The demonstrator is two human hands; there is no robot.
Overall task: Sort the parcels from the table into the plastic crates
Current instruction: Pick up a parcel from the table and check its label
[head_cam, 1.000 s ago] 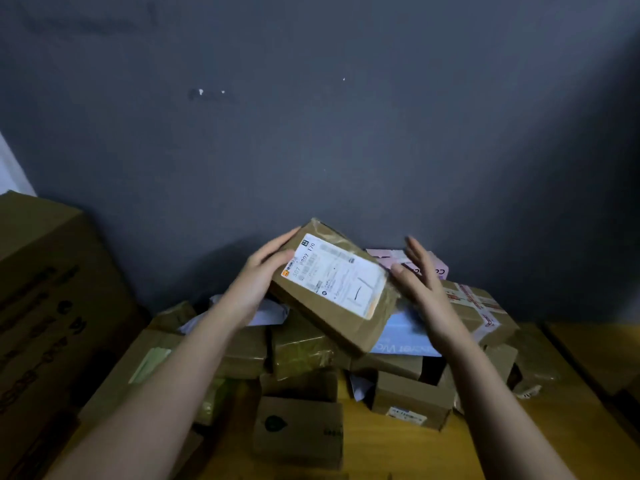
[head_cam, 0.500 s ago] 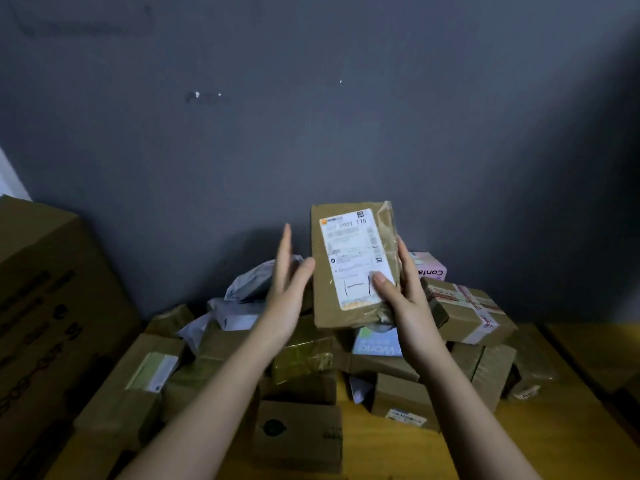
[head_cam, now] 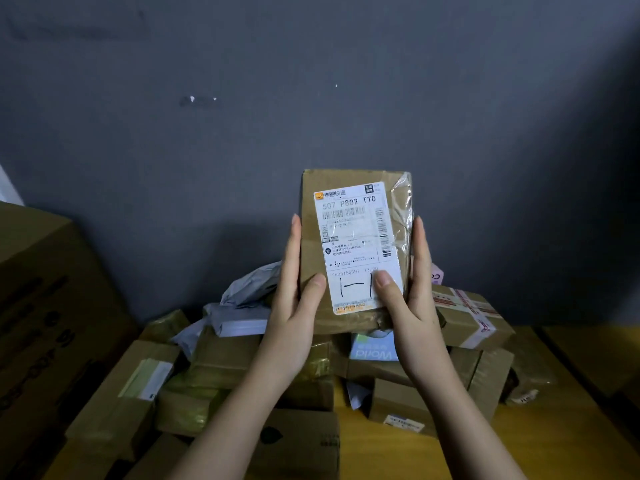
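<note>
Now the parcel (head_cam: 353, 251) stands upright in front of the person, label (head_cam: 358, 247) square to the eye, lifted clear above the heap on the tabletop (head_cam: 519, 441). A second ago it lay tilted, low over the pile, with flat hands at either end; half a second ago only the right hand had it and the left stood apart. Both have it now. The left hand (head_cam: 294, 306) clasps the left edge, fingers straight up along the side and thumb pressed on the front; the right hand (head_cam: 408, 296) mirrors it on the right edge, its thumb lying on the lower part of the label beside a hand-drawn mark.

To my mind that turn means the label is being read, so the sorting decision for this one is being made and the drop comes next. No crate shows in this view, so where it should go I cannot tell.

Below, many parcels remain: brown boxes (head_cam: 398, 403) jumbled together, a grey bag (head_cam: 249, 289) at the back, a taped box (head_cam: 471, 317) just right of the wrists. A big carton (head_cam: 45, 306) stands at the left, against the dark wall (head_cam: 311, 81). Most of the job looks undone.
</note>
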